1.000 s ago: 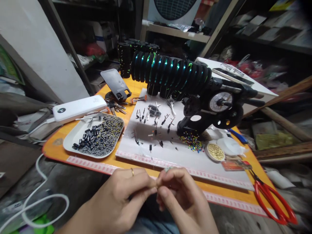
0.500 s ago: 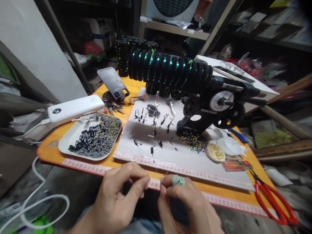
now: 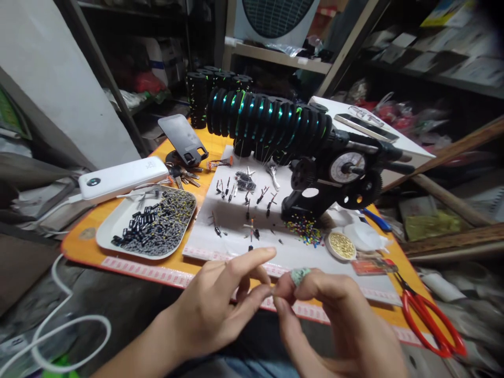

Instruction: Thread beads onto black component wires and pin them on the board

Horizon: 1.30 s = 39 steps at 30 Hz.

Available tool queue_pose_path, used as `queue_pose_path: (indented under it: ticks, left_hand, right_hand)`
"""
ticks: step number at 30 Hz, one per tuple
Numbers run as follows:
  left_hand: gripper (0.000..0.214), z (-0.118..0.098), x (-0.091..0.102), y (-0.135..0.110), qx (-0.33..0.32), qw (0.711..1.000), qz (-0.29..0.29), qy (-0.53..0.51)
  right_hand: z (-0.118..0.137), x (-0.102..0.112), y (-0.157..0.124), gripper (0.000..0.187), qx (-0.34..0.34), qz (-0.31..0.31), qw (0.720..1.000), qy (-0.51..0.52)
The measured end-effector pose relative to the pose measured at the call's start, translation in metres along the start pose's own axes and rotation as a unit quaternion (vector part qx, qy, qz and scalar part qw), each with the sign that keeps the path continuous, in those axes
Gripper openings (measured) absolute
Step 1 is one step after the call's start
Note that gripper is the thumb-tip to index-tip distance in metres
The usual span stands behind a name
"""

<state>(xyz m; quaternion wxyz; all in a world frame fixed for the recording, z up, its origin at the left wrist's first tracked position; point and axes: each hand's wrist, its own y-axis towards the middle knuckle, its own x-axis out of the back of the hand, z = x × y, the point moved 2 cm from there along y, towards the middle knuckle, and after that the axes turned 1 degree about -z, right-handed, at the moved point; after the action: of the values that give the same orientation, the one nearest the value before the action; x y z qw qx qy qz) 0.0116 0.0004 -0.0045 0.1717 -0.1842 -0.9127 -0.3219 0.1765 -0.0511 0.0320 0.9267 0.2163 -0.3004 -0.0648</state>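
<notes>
Both hands were held low before the body, tip to tip. The left hand was pinched, its index finger raised; the right hand was pinched at thumb and forefinger.

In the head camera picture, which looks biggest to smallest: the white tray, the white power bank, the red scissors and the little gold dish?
1. The white tray looks largest.
2. The white power bank and the red scissors look about alike in length, so no ranking.
3. The gold dish looks smallest.
</notes>
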Motion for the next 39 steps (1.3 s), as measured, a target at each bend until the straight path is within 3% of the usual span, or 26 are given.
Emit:
queue_pose_path:
  ticks: [4,7,10,14,16,19,21,23,25,27,31,36,39]
  left_hand:
    - [0.054,0.003,0.012,0.005,-0.082,0.996,-0.007,0.043]
    - [0.039,0.006,0.018,0.002,-0.104,0.994,0.022,0.039]
    - [0.029,0.006,0.022,0.0,-0.113,0.992,0.009,0.048]
    - [0.023,0.001,0.023,-0.001,-0.078,0.996,-0.034,0.003]
    - [0.023,-0.002,0.023,-0.003,-0.035,0.996,-0.064,-0.048]
    - [0.022,-0.006,0.024,-0.008,0.016,0.991,-0.088,-0.096]
    - [0.02,-0.008,0.025,-0.011,0.037,0.99,-0.086,-0.11]
    - [0.019,-0.009,0.027,-0.012,0.046,0.989,-0.083,-0.113]
    - [0.02,-0.009,0.029,-0.011,0.041,0.99,-0.081,-0.108]
    - [0.021,-0.009,0.031,-0.01,0.029,0.992,-0.074,-0.101]
    - [0.02,-0.008,0.033,-0.009,0.028,0.994,-0.068,-0.08]
    - [0.021,-0.002,0.032,-0.008,0.046,0.995,-0.062,-0.069]
    - [0.018,0.003,0.032,-0.005,0.056,0.994,-0.063,-0.065]
  right_hand:
    - [-0.004,0.005,0.012,0.021,0.001,0.059,0.998,-0.002]
    - [-0.005,0.006,0.017,0.023,0.016,0.099,0.995,-0.017]
    - [-0.005,0.003,0.018,0.022,0.001,0.107,0.994,0.018]
    - [-0.001,-0.01,0.016,0.022,-0.06,0.055,0.986,0.143]
    - [-0.001,-0.019,0.013,0.028,-0.089,0.003,0.967,0.238]
    - [-0.003,-0.027,0.006,0.039,-0.055,-0.057,0.938,0.337]
    - [-0.005,-0.025,0.002,0.047,0.038,-0.062,0.961,0.268]
    - [-0.005,-0.019,0.0,0.049,0.157,-0.027,0.982,0.101]
    - [-0.007,-0.013,0.0,0.042,0.24,0.019,0.969,-0.057]
    - [-0.008,-0.008,0.003,0.033,0.278,0.043,0.95,-0.139]
    - [-0.007,-0.008,0.01,0.026,0.267,0.04,0.955,-0.12]
    - [-0.003,-0.009,0.007,0.032,0.176,0.025,0.983,-0.054]
    - [-0.007,-0.007,0.006,0.033,0.183,0.019,0.98,-0.071]
